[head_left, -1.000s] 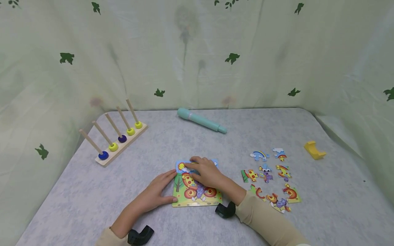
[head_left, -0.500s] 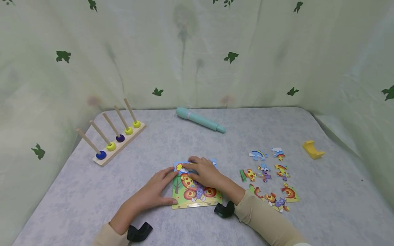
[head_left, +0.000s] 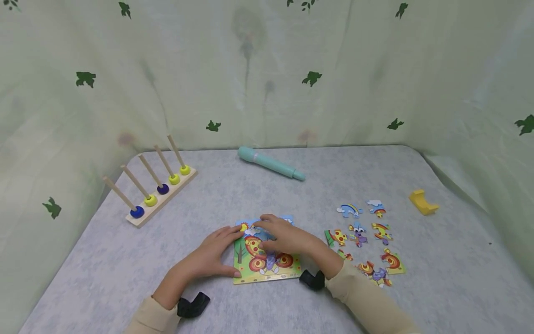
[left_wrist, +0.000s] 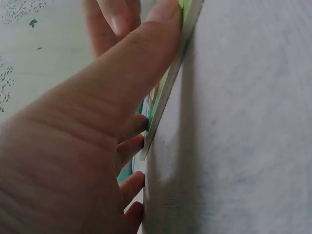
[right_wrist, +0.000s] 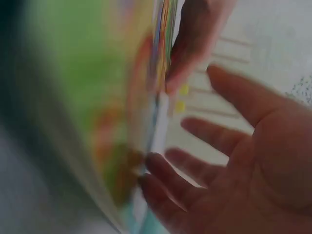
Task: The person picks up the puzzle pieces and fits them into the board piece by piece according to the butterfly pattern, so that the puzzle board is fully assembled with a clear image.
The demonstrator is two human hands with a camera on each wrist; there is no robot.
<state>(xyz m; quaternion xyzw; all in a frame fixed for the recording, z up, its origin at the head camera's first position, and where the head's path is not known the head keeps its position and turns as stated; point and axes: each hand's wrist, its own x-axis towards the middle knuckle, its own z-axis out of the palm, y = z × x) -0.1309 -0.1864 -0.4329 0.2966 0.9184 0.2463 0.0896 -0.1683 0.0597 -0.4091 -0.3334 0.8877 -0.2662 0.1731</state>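
Observation:
A picture puzzle board (head_left: pixel 271 276), showing a butterfly, a tree and a sun, lies flat on the table near its front. My left hand (head_left: pixel 210 255) rests along the board's left edge, its thumb on the lower left corner and its fingertips near the upper left; the left wrist view shows the thumb (left_wrist: pixel 141 53) on the board's face. Over the board's upper right part is my right hand (head_left: pixel 283 235), fingers loosely bent and spread, hiding some of the picture. The right wrist view shows the fingers (right_wrist: pixel 214 136) apart, nothing held in them.
Right of the board lie several loose jigsaw pieces, among them a rainbow piece (head_left: pixel 349 210) and a purple-faced piece (head_left: pixel 358 234). A yellow curved block (head_left: pixel 423 202) is farther right. A teal microphone-shaped stick (head_left: pixel 271 163) lies behind; a wooden peg stand (head_left: pixel 167 197) stands back left.
My right hand has drawn slightly to the right and its fingers have come off the board's upper left part, uncovering more of the picture. My left hand stays at the left edge.

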